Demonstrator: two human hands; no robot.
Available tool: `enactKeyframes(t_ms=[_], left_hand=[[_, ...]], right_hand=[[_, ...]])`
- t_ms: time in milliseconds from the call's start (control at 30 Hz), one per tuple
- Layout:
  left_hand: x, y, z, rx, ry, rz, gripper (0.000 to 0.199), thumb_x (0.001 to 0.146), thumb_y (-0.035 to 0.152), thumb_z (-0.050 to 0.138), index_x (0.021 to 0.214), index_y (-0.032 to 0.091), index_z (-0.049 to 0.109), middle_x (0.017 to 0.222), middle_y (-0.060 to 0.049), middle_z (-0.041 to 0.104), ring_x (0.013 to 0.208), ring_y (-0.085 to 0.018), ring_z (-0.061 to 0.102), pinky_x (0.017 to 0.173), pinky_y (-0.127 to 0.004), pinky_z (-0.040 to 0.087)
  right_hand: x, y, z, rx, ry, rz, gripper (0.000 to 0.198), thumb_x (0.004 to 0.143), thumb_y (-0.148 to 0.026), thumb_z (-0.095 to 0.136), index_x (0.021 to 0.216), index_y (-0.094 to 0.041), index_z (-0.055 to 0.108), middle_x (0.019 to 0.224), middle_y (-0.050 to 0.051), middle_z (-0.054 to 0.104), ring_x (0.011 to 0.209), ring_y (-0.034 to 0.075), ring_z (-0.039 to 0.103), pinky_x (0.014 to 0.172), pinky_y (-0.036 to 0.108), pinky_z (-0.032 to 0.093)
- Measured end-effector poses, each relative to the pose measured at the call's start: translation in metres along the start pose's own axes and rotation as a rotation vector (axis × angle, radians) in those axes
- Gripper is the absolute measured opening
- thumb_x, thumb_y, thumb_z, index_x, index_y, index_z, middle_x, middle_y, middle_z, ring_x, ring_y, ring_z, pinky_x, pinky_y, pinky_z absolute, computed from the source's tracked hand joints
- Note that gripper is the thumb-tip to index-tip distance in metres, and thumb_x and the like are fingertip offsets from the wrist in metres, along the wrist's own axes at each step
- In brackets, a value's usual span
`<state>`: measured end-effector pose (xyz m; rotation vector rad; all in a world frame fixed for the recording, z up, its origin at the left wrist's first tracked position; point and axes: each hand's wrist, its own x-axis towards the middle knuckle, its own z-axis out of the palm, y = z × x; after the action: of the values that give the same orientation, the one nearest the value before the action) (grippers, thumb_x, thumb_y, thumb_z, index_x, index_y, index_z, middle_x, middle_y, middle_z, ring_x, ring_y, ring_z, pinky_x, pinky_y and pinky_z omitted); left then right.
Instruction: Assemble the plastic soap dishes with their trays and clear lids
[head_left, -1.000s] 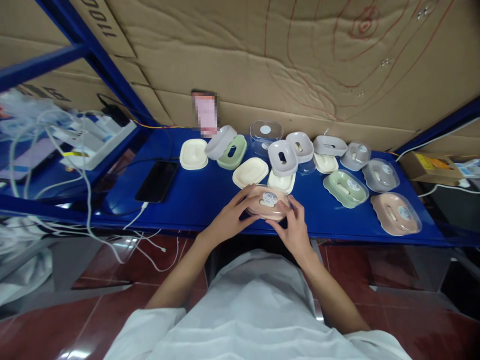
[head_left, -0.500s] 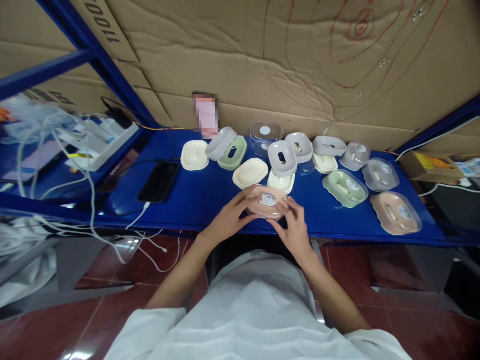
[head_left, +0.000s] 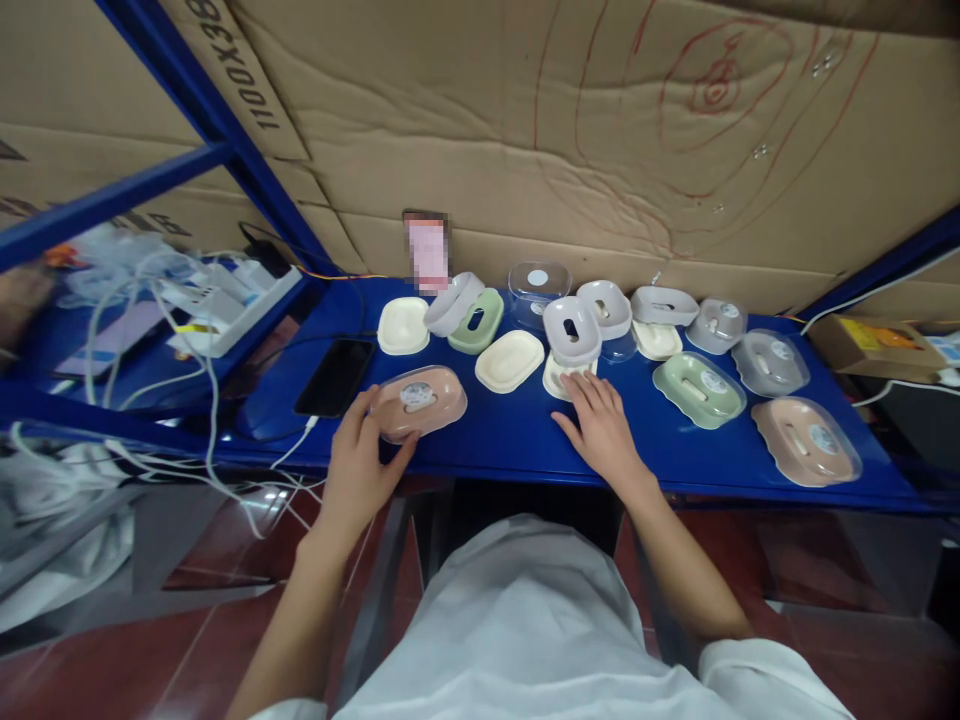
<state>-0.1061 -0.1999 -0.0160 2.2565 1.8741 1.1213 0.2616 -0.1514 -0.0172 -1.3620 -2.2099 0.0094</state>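
Note:
My left hand grips the near left side of a pink soap box with a clear lid and a round label, at the table's front left. Fingers apart, my right hand reaches over a cream tray and holds nothing; whether its fingertips touch the tray I cannot tell. A grey-lilac soap dish with an oval slot rests partly over that tray. Another cream tray lies between my hands. Behind it are a green dish, a tilted lilac dish and a cream tray.
Lidded boxes in green, grey and pink stand at the right. A clear lid lies at the back. A black phone with a cable and a power strip are at the left. Another person's hand shows at the left edge.
The pink soap box has moved left from between both hands and is now in my left hand alone. My right hand has let go of it and opened near the cream tray.

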Motion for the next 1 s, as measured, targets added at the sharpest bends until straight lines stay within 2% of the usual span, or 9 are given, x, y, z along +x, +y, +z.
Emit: enactKeyframes(t_ms=[133,233,300,400,467,633,767,900,1000], left_hand=[[0.007,0.042,0.015,-0.019,0.144,0.081,0.072,0.098,0.018,0.062,0.163,0.036,0.036,0.169,-0.012,0.04,0.16,-0.038,0.035,0.127,-0.066,0.036],[0.007,0.078,0.032,-0.111,-0.074,0.282,0.075,0.098,0.01,0.052,0.163,0.042,0.037,0.164,-0.005,0.051,0.156,-0.031,0.045,0.128,-0.06,0.039],[0.011,0.097,0.045,-0.128,-0.273,0.4,0.073,0.095,0.006,0.049,0.161,0.036,0.044,0.165,-0.007,0.05,0.156,-0.029,0.044,0.128,-0.057,0.039],[0.024,0.115,0.064,-0.085,-0.391,0.46,0.065,0.094,0.005,0.048,0.156,0.024,0.051,0.167,-0.012,0.047,0.159,-0.032,0.038,0.128,-0.059,0.036],[0.034,0.123,0.073,-0.069,-0.404,0.471,0.053,0.098,0.008,0.047,0.149,0.023,0.057,0.161,-0.012,0.054,0.155,-0.031,0.044,0.128,-0.06,0.034],[0.04,0.145,0.088,-0.092,-0.406,0.52,0.029,0.106,0.018,0.051,0.128,0.024,0.069,0.119,-0.01,0.077,0.115,-0.027,0.069,0.101,-0.047,0.052],[0.021,0.161,0.108,-0.124,-0.353,0.518,0.029,0.106,0.025,0.057,0.134,0.025,0.065,0.113,-0.009,0.074,0.106,-0.026,0.069,0.087,-0.041,0.055],[0.004,0.158,0.124,-0.152,-0.275,0.383,0.043,0.101,0.038,0.069,0.141,0.028,0.06,0.136,-0.015,0.066,0.119,-0.032,0.068,0.095,-0.048,0.055],[0.006,0.143,0.117,-0.142,-0.261,0.361,0.057,0.097,0.045,0.074,0.148,0.03,0.056,0.152,-0.018,0.057,0.136,-0.037,0.06,0.108,-0.056,0.05]], right_hand=[[-0.001,-0.001,-0.002,0.091,-0.071,-0.044,0.033,0.11,-0.04,0.053,0.132,-0.021,0.068,0.129,0.013,0.074,0.126,0.028,0.068,0.121,0.056,0.044],[-0.004,-0.006,-0.007,0.155,0.0,-0.066,0.026,0.109,-0.039,0.053,0.107,-0.023,0.073,0.112,0.008,0.077,0.113,0.023,0.071,0.12,0.051,0.045],[0.0,-0.007,-0.01,0.119,0.07,-0.065,0.026,0.109,-0.039,0.053,0.101,-0.024,0.073,0.114,0.009,0.076,0.117,0.025,0.069,0.12,0.05,0.045],[0.02,0.0,-0.013,0.008,0.101,-0.071,0.029,0.108,-0.037,0.05,0.12,-0.023,0.072,0.137,0.012,0.07,0.136,0.03,0.059,0.122,0.053,0.04],[0.038,0.009,-0.014,-0.075,0.079,-0.055,0.037,0.108,-0.033,0.048,0.138,-0.022,0.066,0.15,0.014,0.063,0.145,0.033,0.051,0.125,0.058,0.032],[0.056,0.02,-0.019,-0.179,-0.004,-0.003,0.038,0.107,-0.029,0.05,0.138,-0.016,0.067,0.129,0.016,0.074,0.128,0.035,0.062,0.124,0.063,0.026],[0.025,0.013,-0.033,-0.095,0.029,-0.024,0.036,0.109,-0.033,0.049,0.139,-0.022,0.067,0.124,0.011,0.076,0.119,0.028,0.067,0.123,0.054,0.032],[-0.02,0.003,-0.042,-0.068,-0.03,-0.051,0.035,0.109,-0.033,0.052,0.14,-0.025,0.065,0.127,0.009,0.074,0.124,0.028,0.066,0.126,0.057,0.029],[-0.043,-0.005,-0.039,-0.023,-0.094,-0.077,0.034,0.109,-0.026,0.051,0.14,-0.025,0.064,0.133,0.01,0.071,0.13,0.028,0.063,0.128,0.061,0.029]])
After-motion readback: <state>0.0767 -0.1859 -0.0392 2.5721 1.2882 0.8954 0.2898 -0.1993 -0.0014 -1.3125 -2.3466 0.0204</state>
